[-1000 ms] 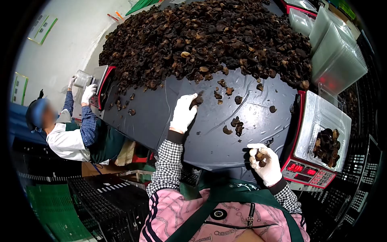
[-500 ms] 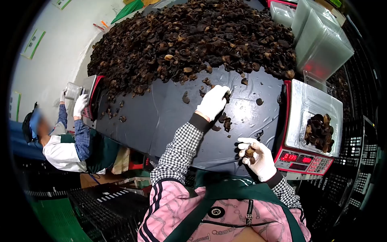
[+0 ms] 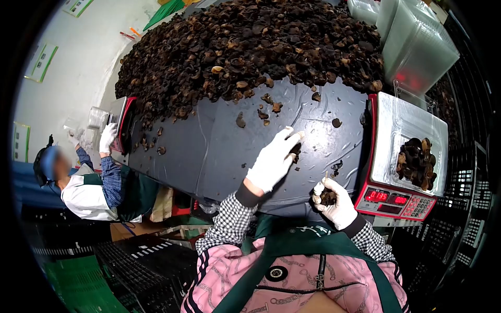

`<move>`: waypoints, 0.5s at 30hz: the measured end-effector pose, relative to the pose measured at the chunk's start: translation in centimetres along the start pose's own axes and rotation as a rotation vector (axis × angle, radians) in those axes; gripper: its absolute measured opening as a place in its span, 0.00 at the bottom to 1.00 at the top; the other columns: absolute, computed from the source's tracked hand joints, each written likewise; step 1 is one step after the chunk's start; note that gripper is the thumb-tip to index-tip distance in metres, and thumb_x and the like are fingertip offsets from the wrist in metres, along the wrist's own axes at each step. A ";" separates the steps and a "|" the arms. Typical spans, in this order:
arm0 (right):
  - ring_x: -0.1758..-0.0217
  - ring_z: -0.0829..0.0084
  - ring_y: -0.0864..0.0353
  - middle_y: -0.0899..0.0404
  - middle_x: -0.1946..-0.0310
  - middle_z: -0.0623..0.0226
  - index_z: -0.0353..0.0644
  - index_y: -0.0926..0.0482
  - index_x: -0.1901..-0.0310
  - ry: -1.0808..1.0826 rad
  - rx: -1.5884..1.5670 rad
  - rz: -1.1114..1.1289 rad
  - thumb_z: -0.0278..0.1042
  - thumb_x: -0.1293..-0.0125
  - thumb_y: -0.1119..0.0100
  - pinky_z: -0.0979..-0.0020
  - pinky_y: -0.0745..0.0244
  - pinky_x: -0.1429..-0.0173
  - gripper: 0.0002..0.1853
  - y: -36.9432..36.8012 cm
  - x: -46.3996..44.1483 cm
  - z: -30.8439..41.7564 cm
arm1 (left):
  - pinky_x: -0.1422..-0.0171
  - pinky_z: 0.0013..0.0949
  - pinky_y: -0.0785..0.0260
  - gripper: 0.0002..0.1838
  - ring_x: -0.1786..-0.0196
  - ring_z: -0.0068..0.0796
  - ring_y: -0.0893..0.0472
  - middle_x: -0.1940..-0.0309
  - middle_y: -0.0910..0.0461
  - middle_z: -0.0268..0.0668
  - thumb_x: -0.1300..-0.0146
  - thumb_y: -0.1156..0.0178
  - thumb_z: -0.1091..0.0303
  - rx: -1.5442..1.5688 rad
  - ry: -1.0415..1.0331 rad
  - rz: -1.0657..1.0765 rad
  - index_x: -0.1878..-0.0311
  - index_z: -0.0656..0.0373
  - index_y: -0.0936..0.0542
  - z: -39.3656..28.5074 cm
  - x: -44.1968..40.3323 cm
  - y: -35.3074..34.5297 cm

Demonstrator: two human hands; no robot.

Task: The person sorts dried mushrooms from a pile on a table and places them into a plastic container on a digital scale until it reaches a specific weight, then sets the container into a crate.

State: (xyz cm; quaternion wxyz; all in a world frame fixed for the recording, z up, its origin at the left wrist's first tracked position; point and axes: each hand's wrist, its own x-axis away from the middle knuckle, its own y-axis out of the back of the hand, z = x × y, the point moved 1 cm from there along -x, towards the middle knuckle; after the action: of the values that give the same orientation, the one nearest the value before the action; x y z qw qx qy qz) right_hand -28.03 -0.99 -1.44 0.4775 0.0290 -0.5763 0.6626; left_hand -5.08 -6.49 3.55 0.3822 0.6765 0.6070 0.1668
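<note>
Near the tabletop's front right corner, the right hand curls closed around dark pieces. The left hand, fingers half bent, is at another piece; I cannot tell whether it grips.

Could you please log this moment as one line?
left hand: at loose wood-ear mushrooms | right hand: holding mushroom pieces | digital scale: bears mushrooms in clear tray | mushroom heap: beyond hands

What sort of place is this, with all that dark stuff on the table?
Probably a food-packing room: there's a big pile of what look like mushrooms, a scale and stacked clear boxes.
</note>
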 end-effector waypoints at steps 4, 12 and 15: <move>0.63 0.70 0.19 0.16 0.60 0.67 0.41 0.18 0.46 0.019 0.081 -0.003 0.42 0.27 0.46 0.73 0.31 0.65 0.17 -1.5 0.8 0.8 | 0.40 0.38 0.23 0.21 0.45 0.48 0.18 0.45 0.20 0.46 0.41 0.36 0.79 -0.114 -0.094 0.045 0.43 0.57 0.18 3.9 0.0 -2.8; 0.52 0.60 0.14 0.21 0.38 0.56 0.47 0.35 0.24 -0.035 0.013 0.123 0.35 0.34 0.50 0.71 0.23 0.64 0.34 -2.2 0.6 1.2 | 0.47 0.36 0.22 0.07 0.54 0.41 0.15 0.58 0.16 0.41 0.38 0.36 0.78 0.243 -0.037 0.018 0.56 0.61 0.16 -0.5 1.1 -0.8; 0.53 0.61 0.14 0.18 0.43 0.61 0.47 0.29 0.30 -0.067 -0.058 0.134 0.40 0.30 0.48 0.70 0.25 0.66 0.27 -2.3 0.4 0.5 | 0.37 0.37 0.24 0.15 0.44 0.43 0.16 0.49 0.16 0.44 0.38 0.37 0.78 0.392 -0.073 0.144 0.47 0.61 0.17 -4.4 3.1 -1.0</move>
State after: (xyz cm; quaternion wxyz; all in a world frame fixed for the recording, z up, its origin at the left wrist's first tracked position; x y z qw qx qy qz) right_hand -27.02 -1.44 0.68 0.4131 -0.0017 -0.6115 0.6748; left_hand -8.21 -2.17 4.96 0.2523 0.7853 0.5634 0.0479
